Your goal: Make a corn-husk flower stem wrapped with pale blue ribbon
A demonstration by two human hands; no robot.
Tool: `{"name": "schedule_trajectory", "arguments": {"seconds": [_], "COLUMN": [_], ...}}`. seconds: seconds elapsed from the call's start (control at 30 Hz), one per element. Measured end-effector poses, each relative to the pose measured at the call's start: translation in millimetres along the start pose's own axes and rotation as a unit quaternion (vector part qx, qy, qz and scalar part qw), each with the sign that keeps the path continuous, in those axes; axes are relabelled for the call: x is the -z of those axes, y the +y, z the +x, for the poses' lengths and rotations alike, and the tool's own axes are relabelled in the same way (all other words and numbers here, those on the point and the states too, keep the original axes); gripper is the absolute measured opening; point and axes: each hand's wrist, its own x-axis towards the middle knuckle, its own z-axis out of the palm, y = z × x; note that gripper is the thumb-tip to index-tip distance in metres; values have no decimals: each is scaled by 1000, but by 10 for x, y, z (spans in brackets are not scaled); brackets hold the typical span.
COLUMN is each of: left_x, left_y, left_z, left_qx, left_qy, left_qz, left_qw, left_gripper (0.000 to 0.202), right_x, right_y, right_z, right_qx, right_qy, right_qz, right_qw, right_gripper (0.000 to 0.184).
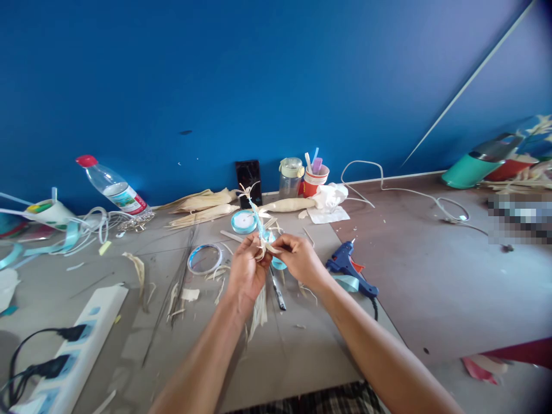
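Corn-husk stem (254, 215), thin and partly wound in pale blue ribbon, is held upright above the table (431, 287). It is pinched at its lower end by the left hand (246, 270) and right hand (301, 260), fingertips pressed together around loose husk strips. Its upper part looks wrapped and its tip knotted. The lower strips hang unbound, so the wrapping is judged about half done. 1 ribbon roll (244, 221), bare wires (175, 287) and a glue gun (345, 261) lie nearby.

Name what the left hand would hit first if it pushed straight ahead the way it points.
The left hand pinches the ribbon-wrapped husk stem; beyond that, probably the rolled corn husk, though depth is unclear.
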Motion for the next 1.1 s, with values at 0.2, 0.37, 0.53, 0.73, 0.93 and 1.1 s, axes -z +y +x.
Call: {"name": "schedule_trajectory", "arguments": {"seconds": [0.2, 0.37, 0.53, 0.73, 0.93, 1.1], "left_x": [-15, -37, -9, 46, 47, 83], "left_y": [50, 82, 74, 53, 91, 62], "left_z": [-13, -17, 4, 43, 54, 94], "left_qx": [8, 36, 61, 83, 134, 150], "left_qy": [-1, 2, -17, -46, -42, -14], "left_qz": [-21, -40, -65, -63, -79, -90], "left_qw": [1000, 999, 996, 993, 987, 984], "left_gripper": [10, 7, 5, 8, 5, 10], "right_x": [10, 29, 38, 45, 117, 144], "right_y": [-40, -75, -133, -217, -249, -265], "right_z": [-7, -24, -57, -90, -94, -100], "right_qx": [6, 4, 40, 111, 128, 217], "right_qy": [-18, -30, -18, -5, -31, 91], "right_qz": [-3, -12, -52, -93, -81, -85], "right_qw": [1000, 999, 998, 989, 988, 968], "right_gripper": [11, 11, 8, 11, 11, 17]}}
